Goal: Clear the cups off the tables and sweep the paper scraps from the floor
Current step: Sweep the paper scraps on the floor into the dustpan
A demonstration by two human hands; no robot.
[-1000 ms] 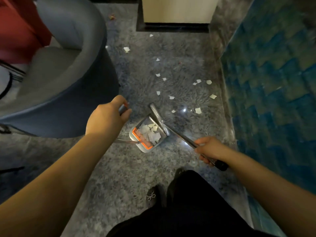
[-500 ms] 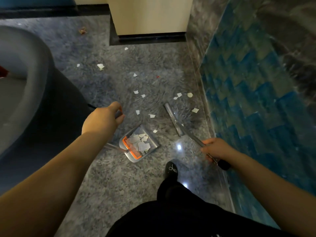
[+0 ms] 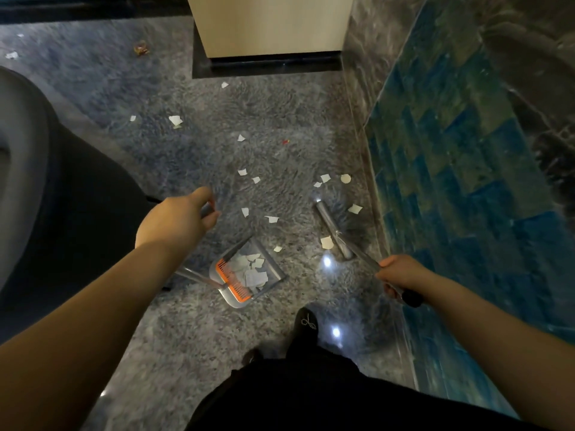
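Several white paper scraps [image 3: 272,219] lie scattered on the grey speckled floor. A grey dustpan [image 3: 273,269] with an orange comb edge rests on the floor and holds several scraps. My left hand [image 3: 175,220] grips the top of the dustpan's long handle. My right hand [image 3: 401,275] grips the broom's metal handle near its black end. The broom head [image 3: 345,225] sits on the floor to the right of the dustpan, by the wall base, with scraps beside it. No cups are in view.
A dark grey armchair [image 3: 46,197] fills the left side. A cream pillar with a black base [image 3: 267,60] stands at the back. A blue tiled wall [image 3: 466,181] runs along the right. My shoe [image 3: 306,321] stands just behind the dustpan.
The broom head has swung away from the dustpan to the right, toward the wall. The view has shifted forward, and the dustpan sits further from the chair.
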